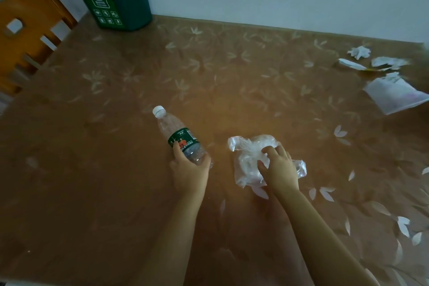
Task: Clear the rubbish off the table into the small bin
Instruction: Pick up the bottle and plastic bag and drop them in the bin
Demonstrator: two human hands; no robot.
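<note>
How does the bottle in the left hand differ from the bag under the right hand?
The bottle keeps a firm shape, with a white cap and green label; the plastic bag is crumpled and unmarked. The left hand grips the bottle's base end; the right hand curls its fingers into the bag from above. Both are clear plastic.

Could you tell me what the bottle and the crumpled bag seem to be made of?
The bottle looks like clear, glossy plastic: see-through body, white cap, green printed label. The bag seems to be thin plastic film: crumpled, shiny and translucent.
</note>
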